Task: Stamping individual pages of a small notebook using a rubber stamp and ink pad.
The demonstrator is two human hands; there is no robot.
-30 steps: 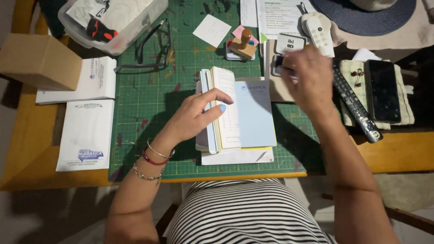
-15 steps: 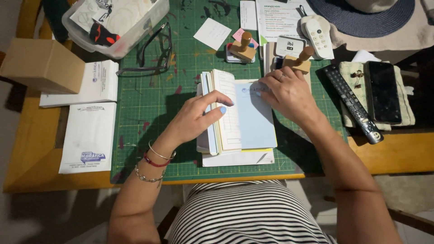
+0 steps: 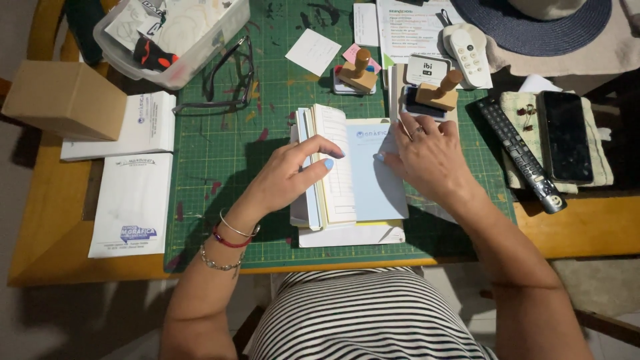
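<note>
pad: a receipt pad [image 3: 347,177] lies open at the middle of the cutting mat, thin paper leaves stacked, a pale blue sheet on top at its right side
left hand: the left hand [image 3: 293,175] comes in from 7 o'clock, fingers spread and bent over the turned leaves, pinning them upright, I judge so they cannot flop back over the blue sheet
right hand: the right hand [image 3: 430,159] lies flat from 4 o'clock, fingers apart and pressing the blue sheet's right edge, likely to steady it; it clasps nothing
stamp: a wooden stamp [image 3: 440,93] stands on a dark ink tray at 1 o'clock from the pad, just beyond the right fingertips, handy to reach
second stamp: another wooden stamp [image 3: 358,73] at 12 o'clock, on coloured paper slips
mat: green gridded cutting mat [image 3: 213,180], paint-flecked, on a yellow wooden table
glasses: dark-framed glasses [image 3: 230,80] at 10 o'clock, folded open on the mat
remotes: a white remote [image 3: 467,50] at 1 o'clock, a long black remote [image 3: 523,157] at 3 o'clock
phone: a black phone [image 3: 565,137] on a folded cloth, far at 3 o'clock
left side: a cardboard box [image 3: 63,100] and white paper bundles at 9 o'clock, a clear plastic tub [image 3: 177,37] at 11
</note>
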